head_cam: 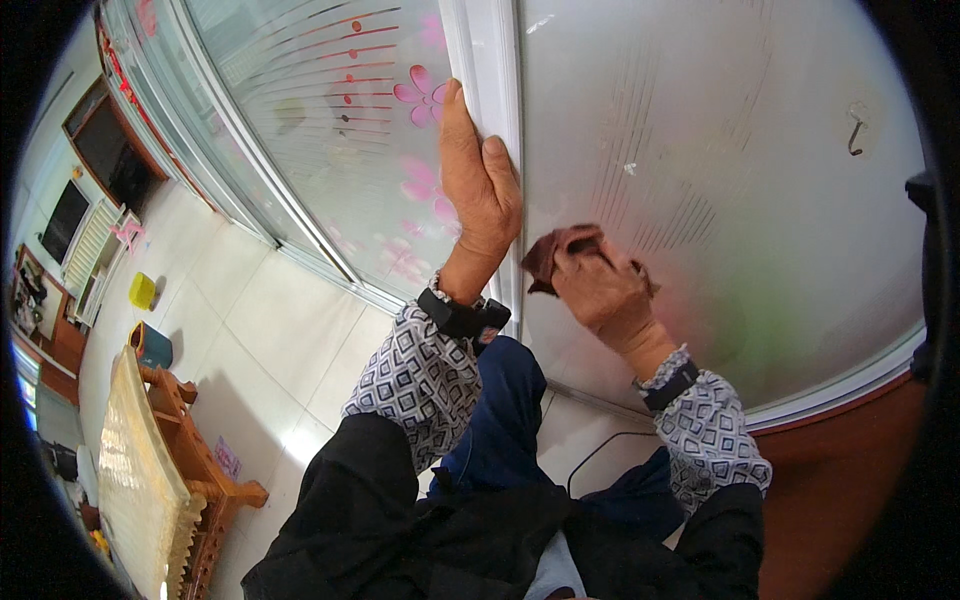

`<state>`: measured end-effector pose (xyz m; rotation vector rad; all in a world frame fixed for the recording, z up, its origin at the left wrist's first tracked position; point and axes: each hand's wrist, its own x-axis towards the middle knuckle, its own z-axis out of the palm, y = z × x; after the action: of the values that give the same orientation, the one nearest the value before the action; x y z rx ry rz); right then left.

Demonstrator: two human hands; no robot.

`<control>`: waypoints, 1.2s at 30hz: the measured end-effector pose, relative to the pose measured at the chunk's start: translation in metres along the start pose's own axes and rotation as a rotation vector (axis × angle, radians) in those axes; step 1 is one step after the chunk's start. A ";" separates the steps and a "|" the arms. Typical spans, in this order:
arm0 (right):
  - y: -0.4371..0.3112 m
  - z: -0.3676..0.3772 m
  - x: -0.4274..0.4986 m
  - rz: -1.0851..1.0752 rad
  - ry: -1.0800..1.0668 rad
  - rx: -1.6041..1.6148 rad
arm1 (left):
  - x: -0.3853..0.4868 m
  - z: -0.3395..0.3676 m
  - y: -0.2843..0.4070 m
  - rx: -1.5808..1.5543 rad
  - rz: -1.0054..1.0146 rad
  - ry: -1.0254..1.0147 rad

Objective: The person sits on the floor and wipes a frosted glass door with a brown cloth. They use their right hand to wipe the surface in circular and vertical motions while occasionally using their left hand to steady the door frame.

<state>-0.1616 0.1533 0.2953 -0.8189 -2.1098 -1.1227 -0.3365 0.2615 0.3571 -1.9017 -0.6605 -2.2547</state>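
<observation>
My left hand (480, 176) lies against the white door frame (484, 45), its fingers at the edge of a frosted glass panel with pink flower decals (420, 96). It grips the frame's edge or rests on it; which of the two I cannot tell. My right hand (604, 289) holds a crumpled dark reddish-brown cloth (555, 251) against the lower left part of the frosted glass door (712, 187) at the right. Thin dark lines run down this glass above the cloth. Blurred green and pink colours show through it to the right of my right hand.
A metal hook (855, 137) is stuck on the right glass. At the left stand a wooden table with a pale cover (139, 465), a blue bin (154, 345) and a yellow stool-like object (142, 291) on the tiled floor (247, 300). A thin black cable (592, 455) lies near my legs.
</observation>
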 end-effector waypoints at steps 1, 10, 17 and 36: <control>0.008 -0.005 0.011 0.014 -0.005 0.002 | -0.001 -0.001 -0.001 0.038 0.007 0.003; 0.083 -0.045 0.131 0.246 0.390 -0.265 | -0.002 -0.002 0.001 0.015 -0.038 -0.012; 0.023 -0.009 0.038 0.097 -0.028 -0.103 | 0.001 -0.003 0.002 0.098 0.029 -0.013; 0.039 -0.038 -0.066 0.335 -0.188 -0.122 | -0.002 -0.005 0.000 0.134 0.039 -0.005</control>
<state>-0.0829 0.1229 0.2829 -1.3258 -1.9666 -1.0325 -0.3409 0.2591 0.3547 -1.8417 -0.7479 -2.1253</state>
